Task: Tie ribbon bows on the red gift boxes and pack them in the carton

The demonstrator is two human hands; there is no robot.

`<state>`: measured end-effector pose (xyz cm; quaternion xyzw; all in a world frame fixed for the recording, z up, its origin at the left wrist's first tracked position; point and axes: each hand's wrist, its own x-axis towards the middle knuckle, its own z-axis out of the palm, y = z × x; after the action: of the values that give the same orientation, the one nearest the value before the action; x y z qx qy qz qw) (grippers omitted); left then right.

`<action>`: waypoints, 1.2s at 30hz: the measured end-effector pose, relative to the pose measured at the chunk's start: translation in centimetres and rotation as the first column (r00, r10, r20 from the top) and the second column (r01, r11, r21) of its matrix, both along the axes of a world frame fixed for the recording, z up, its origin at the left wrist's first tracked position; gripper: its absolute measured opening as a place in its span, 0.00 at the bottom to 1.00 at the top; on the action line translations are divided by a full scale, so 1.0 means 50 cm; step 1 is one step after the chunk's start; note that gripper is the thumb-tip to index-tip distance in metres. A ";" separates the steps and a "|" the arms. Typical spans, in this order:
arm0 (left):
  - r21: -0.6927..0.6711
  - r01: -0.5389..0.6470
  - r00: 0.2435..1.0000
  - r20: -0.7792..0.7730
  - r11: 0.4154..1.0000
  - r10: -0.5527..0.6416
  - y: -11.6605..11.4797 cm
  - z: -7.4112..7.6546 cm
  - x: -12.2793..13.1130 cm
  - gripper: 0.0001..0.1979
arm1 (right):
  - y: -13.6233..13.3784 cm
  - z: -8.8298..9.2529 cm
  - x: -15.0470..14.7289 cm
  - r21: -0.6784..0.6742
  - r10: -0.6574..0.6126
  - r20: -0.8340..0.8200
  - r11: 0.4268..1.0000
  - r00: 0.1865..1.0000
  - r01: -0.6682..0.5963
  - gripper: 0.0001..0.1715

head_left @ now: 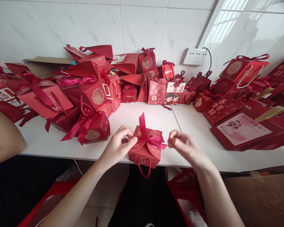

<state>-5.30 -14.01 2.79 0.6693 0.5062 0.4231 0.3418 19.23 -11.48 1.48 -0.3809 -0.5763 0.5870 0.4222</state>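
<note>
A red gift box (145, 154) stands near the front edge of the white table, with a rope handle hanging over the edge. A dark pink satin ribbon (153, 142) is tied in a bow on its top, one tail standing up and another pointing right. My left hand (121, 143) pinches the ribbon's left part between thumb and finger, at the box's left side. My right hand (182, 145) hovers just right of the ribbon's right tail, fingers curled in with nothing visible in them. It appears slightly apart from the tail.
Red gift boxes (85, 94) are piled on the left, and more red boxes and bags (241, 126) crowd the right. Small boxes (157, 91) line the tiled wall below a power strip (194, 56). Another person's arm (4, 138) rests at left. A cardboard box (260, 198) sits lower right.
</note>
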 end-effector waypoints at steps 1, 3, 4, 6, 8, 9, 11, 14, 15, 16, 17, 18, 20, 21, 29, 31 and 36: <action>0.013 -0.001 1.000 -0.005 1.000 0.001 -0.001 0.010 -0.004 0.09 | 0.014 0.014 0.005 0.063 -0.059 0.048 0.996 0.997 0.056 0.24; 0.135 -0.026 0.999 -0.043 0.991 0.032 -0.003 0.034 -0.007 0.07 | 0.048 0.044 -0.003 0.157 -0.126 0.153 0.982 0.980 0.102 0.26; 0.221 -0.022 0.995 -0.089 0.975 0.043 -0.003 0.046 -0.005 0.07 | 0.066 0.057 -0.016 0.183 -0.114 0.233 0.980 0.966 0.072 0.27; 0.349 0.068 0.971 -0.237 0.935 0.018 -0.002 0.066 0.006 0.05 | 0.098 0.076 -0.052 0.183 0.007 0.384 0.980 0.923 -0.083 0.28; 0.359 0.200 0.919 -0.390 0.912 -0.047 0.004 0.075 0.022 0.06 | 0.121 0.083 -0.093 0.153 0.169 0.437 0.954 0.883 -0.258 0.26; 0.343 0.248 0.893 -0.444 0.906 -0.075 0.008 0.075 0.029 0.07 | 0.129 0.083 -0.111 0.136 0.236 0.428 0.938 0.872 -0.320 0.25; 0.317 0.291 0.859 -0.502 0.903 -0.100 0.017 0.069 0.038 0.08 | 0.139 0.079 -0.136 0.098 0.306 0.376 0.925 0.875 -0.366 0.21; 0.296 0.274 0.852 -0.516 0.915 -0.088 0.024 0.055 0.041 0.08 | 0.145 0.069 -0.137 0.067 0.237 0.425 0.954 0.873 -0.292 0.18; 0.289 0.258 0.856 -0.510 0.922 -0.080 0.024 0.051 0.040 0.08 | 0.145 0.065 -0.128 0.095 0.173 0.466 0.965 0.868 -0.243 0.18; 0.281 0.242 0.863 -0.499 0.929 -0.074 0.023 0.048 0.039 0.07 | 0.142 0.061 -0.113 0.137 0.091 0.496 0.974 0.863 -0.181 0.18; 0.269 0.227 0.872 -0.483 0.936 -0.073 0.022 0.046 0.038 0.07 | 0.138 0.057 -0.096 0.177 0.006 0.507 0.978 0.862 -0.112 0.19; 0.254 0.213 0.884 -0.461 0.944 -0.075 0.020 0.044 0.037 0.06 | 0.130 0.052 -0.076 0.197 -0.065 0.501 0.980 0.863 -0.041 0.22; 0.222 0.187 0.909 -0.407 0.957 -0.083 0.018 0.041 0.037 0.06 | 0.106 0.040 -0.037 0.121 -0.095 0.480 0.992 0.872 0.041 0.31; 0.205 0.179 0.919 -0.384 0.962 -0.089 0.018 0.040 0.037 0.05 | 0.092 0.035 -0.020 0.039 -0.042 0.473 0.999 0.880 0.026 0.36; 0.118 0.178 0.933 -0.335 0.977 -0.130 0.025 0.038 0.040 0.07 | 0.051 0.021 -0.001 -0.053 0.107 0.236 0.994 0.966 -0.097 0.25; 0.104 0.181 0.933 -0.332 0.978 -0.138 0.025 0.037 0.040 0.07 | 0.071 0.031 -0.010 0.012 0.051 0.207 0.998 0.977 -0.055 0.23; 0.092 0.174 0.932 -0.336 0.981 -0.134 0.023 0.038 0.038 0.05 | 0.131 0.043 -0.050 0.033 0.138 0.096 0.989 0.986 -0.142 0.22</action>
<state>-3.40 -12.88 4.71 0.7872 0.4756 0.3075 0.2440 16.72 -4.94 3.63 -0.3581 -0.6321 0.5854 0.3600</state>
